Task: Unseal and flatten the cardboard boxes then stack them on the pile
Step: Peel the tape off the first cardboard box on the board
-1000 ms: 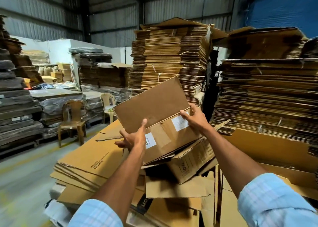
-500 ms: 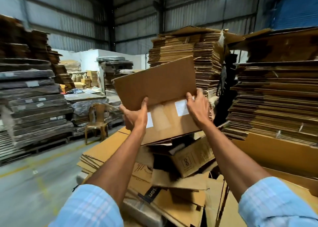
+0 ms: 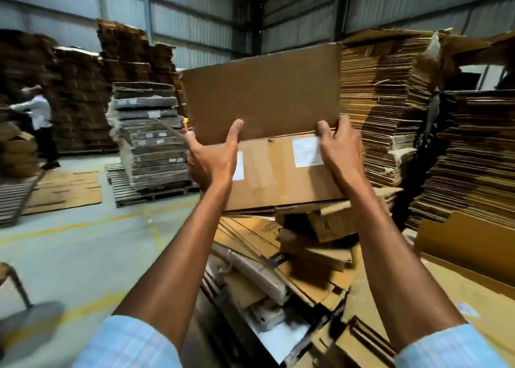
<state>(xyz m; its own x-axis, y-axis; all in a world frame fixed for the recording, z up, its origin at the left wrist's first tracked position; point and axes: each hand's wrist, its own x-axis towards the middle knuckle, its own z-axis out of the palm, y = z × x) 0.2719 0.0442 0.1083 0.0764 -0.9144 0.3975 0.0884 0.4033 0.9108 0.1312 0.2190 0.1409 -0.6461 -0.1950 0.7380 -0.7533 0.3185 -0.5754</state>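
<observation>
I hold a brown cardboard box (image 3: 267, 100) up at chest height, its long flap standing upright above a panel with two white labels. My left hand (image 3: 211, 158) grips its left side, thumb on the front along the fold. My right hand (image 3: 341, 147) grips the right side next to one white label, fingers curled over the fold. Below the box lies a low heap of flattened and crumpled cardboard (image 3: 281, 259).
Tall stacks of flattened cardboard (image 3: 387, 102) stand to the right and behind. A wrapped stack sits on a wooden pallet (image 3: 150, 192) at the left. A person in a white shirt (image 3: 41, 116) stands far left. Flat sheets (image 3: 67, 192) lie on the grey floor.
Both hands have lifted the box higher off the heap. My view has swung to the left, bringing the pallet stack and the person into sight.
</observation>
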